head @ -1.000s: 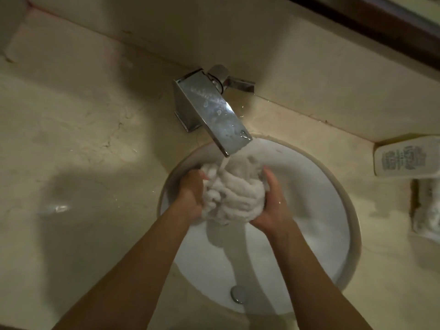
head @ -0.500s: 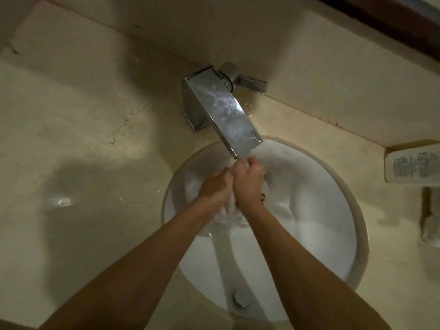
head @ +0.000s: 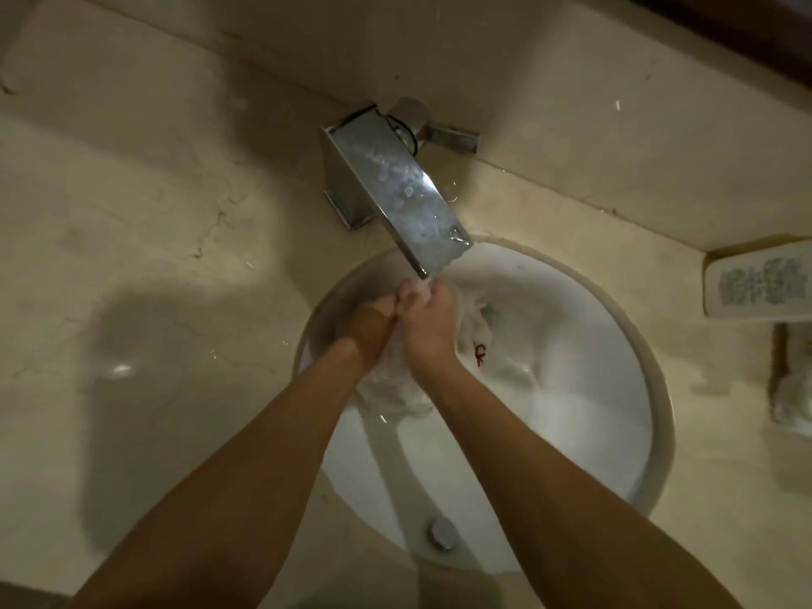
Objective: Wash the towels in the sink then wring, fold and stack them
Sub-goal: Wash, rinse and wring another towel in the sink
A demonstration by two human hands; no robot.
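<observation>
Towel [head: 395, 389] washing is the step in hand, and nothing here points to wringing or folding yet. Marble counter [head: 154, 257] fills most of the view, pale and veined, with a white labelled bottle [head: 755, 283] lying at its far right and what looks like another bunched cloth [head: 791, 380] just near of that, too cropped to be sure. Round white sink [head: 593, 410] sits in the middle, drain plug [head: 441, 533] at its near side. Chrome faucet [head: 395, 186] slants over the far rim, water running from its lip onto the hands. Wet and crumpled, the towel lies in the basin's far left part, under and between the hands, a small red mark showing to the right. Left hand [head: 373, 327] and right hand [head: 428, 327] press together, fingers curled into the cloth, grasping it. By my reading, the next move calls for more rubbing and turning under the stream, then shutting off the water before twisting.
</observation>
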